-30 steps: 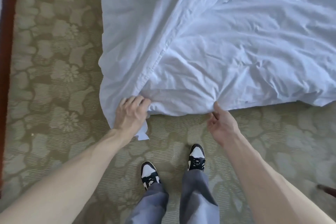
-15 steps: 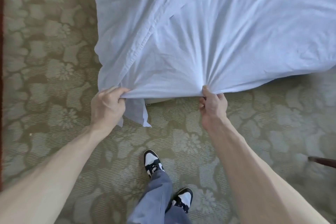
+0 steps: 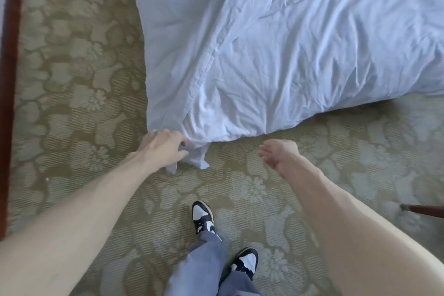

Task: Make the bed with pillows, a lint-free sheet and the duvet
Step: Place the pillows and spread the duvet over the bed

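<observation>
A white, creased duvet (image 3: 300,55) covers the bed and hangs over its foot end down to the carpet. My left hand (image 3: 163,146) grips the duvet's lower left corner, and a loose flap of cloth (image 3: 198,157) dangles beside the fingers. Off to the right, my right hand (image 3: 278,154) hovers over the carpet a little below the duvet's edge, palm turned up, fingers relaxed, holding nothing. No pillows are in view.
Patterned green carpet (image 3: 84,79) surrounds the bed. A dark wooden edge (image 3: 10,79) runs down the far left. A dark furniture leg (image 3: 422,209) pokes in at the right. My feet in black-and-white shoes (image 3: 203,217) stand below the hands.
My right hand has let go of the duvet's edge and dropped away from it. The duvet has settled lower over the foot end. My left hand keeps its grip on the corner.
</observation>
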Available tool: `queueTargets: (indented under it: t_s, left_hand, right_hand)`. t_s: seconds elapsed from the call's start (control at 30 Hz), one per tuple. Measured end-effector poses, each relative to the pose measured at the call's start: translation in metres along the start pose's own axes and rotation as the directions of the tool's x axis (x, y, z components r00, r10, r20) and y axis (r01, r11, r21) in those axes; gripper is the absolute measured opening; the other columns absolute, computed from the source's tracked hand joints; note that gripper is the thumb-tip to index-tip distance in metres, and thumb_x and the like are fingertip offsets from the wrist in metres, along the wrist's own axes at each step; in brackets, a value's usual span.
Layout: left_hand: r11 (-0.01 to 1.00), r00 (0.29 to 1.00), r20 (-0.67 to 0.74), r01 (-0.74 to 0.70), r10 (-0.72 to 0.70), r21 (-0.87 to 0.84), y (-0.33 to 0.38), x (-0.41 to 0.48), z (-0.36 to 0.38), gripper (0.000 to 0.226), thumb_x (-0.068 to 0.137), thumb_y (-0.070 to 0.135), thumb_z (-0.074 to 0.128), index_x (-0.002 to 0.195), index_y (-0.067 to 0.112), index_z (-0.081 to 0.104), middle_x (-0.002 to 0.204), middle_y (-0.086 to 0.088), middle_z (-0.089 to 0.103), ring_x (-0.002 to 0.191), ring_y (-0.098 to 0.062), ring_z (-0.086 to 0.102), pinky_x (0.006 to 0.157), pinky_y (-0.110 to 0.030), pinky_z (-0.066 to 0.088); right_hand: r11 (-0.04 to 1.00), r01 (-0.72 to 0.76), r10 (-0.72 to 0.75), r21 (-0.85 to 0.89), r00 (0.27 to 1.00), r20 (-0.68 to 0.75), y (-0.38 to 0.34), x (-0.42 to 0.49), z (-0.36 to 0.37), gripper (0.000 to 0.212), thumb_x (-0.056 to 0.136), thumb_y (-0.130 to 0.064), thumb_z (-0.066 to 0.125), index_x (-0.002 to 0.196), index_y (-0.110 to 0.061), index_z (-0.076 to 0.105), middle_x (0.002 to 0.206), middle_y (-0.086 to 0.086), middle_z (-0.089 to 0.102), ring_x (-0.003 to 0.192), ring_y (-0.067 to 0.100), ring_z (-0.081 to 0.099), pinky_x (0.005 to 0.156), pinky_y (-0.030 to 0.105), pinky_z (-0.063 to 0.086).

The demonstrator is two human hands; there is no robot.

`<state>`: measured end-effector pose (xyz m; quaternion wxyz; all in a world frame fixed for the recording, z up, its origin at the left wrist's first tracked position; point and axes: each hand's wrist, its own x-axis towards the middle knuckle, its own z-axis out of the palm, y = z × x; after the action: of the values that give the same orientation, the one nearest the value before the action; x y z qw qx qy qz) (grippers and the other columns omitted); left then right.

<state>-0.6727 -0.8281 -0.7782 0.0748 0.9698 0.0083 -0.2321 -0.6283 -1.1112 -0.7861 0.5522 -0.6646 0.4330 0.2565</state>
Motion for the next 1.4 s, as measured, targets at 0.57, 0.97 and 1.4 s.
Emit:
queueTargets:
  t_s: [0.57,0.97,1.4]
  left_hand:
    - [0.722,0.984,-0.171,-0.078,-0.057,-0.688,-0.133,0.099,-0.041,0.068,0.083,0.055,0.077,0.143,0.03,0.056,0.138,0.01,0.061,0.128,-0.01,0.056,0.104,-0.035,0.048]
    - [0.863,0.918,-0.382,-0.104,-0.108,-0.494,-0.21,0.149,-0.262,0.017,0.098,0.035,0.057,0.109,0.031,0.07,0.101,0.017,0.073,0.087,-0.01,0.068,0.069,-0.03,0.049]
    - [0.93,0.9,-0.423,-0.243,0.11,-0.276,-0.26,0.24,-0.529,0.021,0.094,0.049,0.058,0.096,0.031,0.068,0.094,0.017,0.073,0.085,-0.012,0.067,0.064,-0.03,0.046]
  right_hand:
    - [0.974,0.212,-0.21,0.078,0.977,-0.031,-0.13,-0.006,0.275,0.02,0.085,-0.017,0.075,0.098,-0.013,0.06,0.095,0.005,0.064,0.073,0.019,0.061,0.05,0.023,0.048]
    - [0.925,0.286,-0.297,0.25,0.955,0.005,-0.308,-0.137,0.356,0.022,0.081,-0.009,0.071,0.076,-0.017,0.051,0.078,0.01,0.065,0.074,0.026,0.07,0.042,0.02,0.031]
    - [0.863,0.432,-0.448,0.261,0.894,0.002,-0.552,-0.207,0.412,0.011,0.073,-0.004,0.066,0.073,-0.014,0.06,0.08,0.013,0.071,0.089,0.035,0.075,0.042,0.021,0.034]
